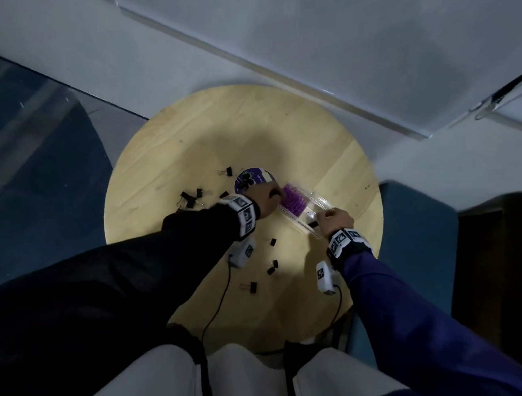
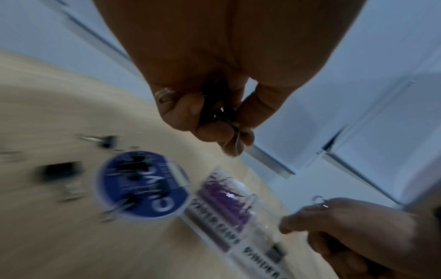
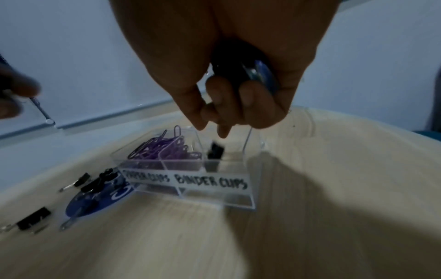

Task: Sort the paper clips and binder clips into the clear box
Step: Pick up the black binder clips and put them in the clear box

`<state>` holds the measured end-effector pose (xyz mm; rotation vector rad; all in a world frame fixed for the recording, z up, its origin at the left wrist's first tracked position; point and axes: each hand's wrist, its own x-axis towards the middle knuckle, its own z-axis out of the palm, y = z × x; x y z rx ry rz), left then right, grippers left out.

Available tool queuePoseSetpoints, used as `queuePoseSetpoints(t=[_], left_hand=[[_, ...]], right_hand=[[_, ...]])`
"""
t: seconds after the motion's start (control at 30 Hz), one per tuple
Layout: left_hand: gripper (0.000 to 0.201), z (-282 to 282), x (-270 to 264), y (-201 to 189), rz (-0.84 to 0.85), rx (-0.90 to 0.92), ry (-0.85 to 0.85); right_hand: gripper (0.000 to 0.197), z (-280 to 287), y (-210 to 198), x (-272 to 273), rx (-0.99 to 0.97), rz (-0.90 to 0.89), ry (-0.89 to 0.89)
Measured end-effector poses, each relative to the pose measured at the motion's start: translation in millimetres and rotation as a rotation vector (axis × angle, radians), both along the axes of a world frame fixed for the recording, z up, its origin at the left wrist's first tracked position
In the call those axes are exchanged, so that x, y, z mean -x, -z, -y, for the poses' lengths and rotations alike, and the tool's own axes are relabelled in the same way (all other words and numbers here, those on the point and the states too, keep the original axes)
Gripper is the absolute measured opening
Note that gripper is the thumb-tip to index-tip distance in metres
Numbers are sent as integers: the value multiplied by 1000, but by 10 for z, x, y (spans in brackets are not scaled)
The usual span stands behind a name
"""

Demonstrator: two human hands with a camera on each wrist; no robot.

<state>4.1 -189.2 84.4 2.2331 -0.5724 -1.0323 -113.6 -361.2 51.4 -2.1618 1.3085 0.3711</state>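
The clear box [image 1: 302, 209] lies on the round wooden table [image 1: 250, 123], labelled for paper clips and binder clips [image 3: 190, 181]. Purple paper clips [image 3: 164, 149] fill its left compartment. One black binder clip [image 3: 214, 152] sits in the right compartment. My left hand [image 1: 268, 197] hovers at the box's left end, fingers curled round black binder clips [image 2: 224, 117]. Just above the right compartment, my right hand [image 3: 222, 120] grips dark clips; a silver clip handle [image 2: 319, 201] sticks out of it. Several loose binder clips [image 1: 189, 199] lie scattered on the table.
A round purple-blue lid [image 1: 254, 180] with clips on it lies left of the box. More binder clips [image 1: 271, 267] lie near the front between my arms. A blue seat [image 1: 420, 235] and dark cabinet [image 1: 496, 262] stand at right; my knees meet the table's near edge.
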Motion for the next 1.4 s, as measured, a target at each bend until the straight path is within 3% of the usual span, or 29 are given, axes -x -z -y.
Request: queuePoseSetpoints(t=[0.17, 0.3, 0.4, 0.47, 0.57, 0.83, 1.0, 1.2, 1.3, 1.4], left_hand=[[26, 787, 169, 5, -34, 25, 41], [30, 1151, 328, 138, -86, -21, 39], [31, 1271, 411, 245, -56, -91, 127], [30, 1286, 448, 256, -23, -126, 175], [31, 1223, 444, 269, 11, -117, 204], [20, 500, 306, 267, 117, -32, -143], [17, -349, 284, 439, 127, -192, -294], [25, -1347, 305, 660, 214, -461, -251], [42, -1637, 360, 782, 258, -540, -251], [44, -1796, 449, 867, 209, -557, -194]], right_hand=[[36, 306, 11, -13, -66, 37, 66], [35, 487, -31, -14, -378, 138, 342], [32, 527, -58, -38, -521, 175, 473], [28, 530, -63, -49, -511, 152, 433], [17, 533, -42, -89, -428, 65, 167], [33, 319, -50, -125, -112, -87, -68], [41, 191, -127, -257, -45, -48, -40], [28, 14, -232, -212, -88, 88, 60], [23, -133, -294, -93, -2, 175, 95], [14, -412, -263, 151, 81, 284, 32]])
